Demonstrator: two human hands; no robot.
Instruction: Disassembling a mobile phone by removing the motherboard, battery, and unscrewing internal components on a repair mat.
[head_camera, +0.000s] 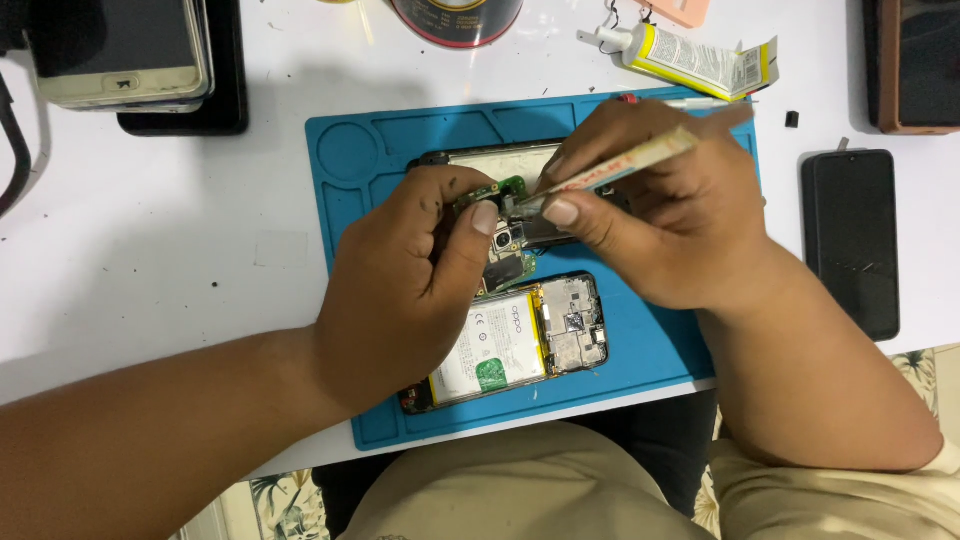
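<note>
White table (150, 270), blue repair mat (650, 340) at centre. On the mat, lower centre: opened phone (520, 340), battery and board exposed. Just above: left hand (400, 290), fingers curled, thumb and forefinger pinched on a small green circuit board (505, 190) over a second opened phone (495, 160). Right hand (660, 210), closed around a flat pale tool (620, 170), tip at the board. Top right: glue tube (690, 60). Right edge: dark phone (850, 240). Upper left: stacked phones (120, 55).
</note>
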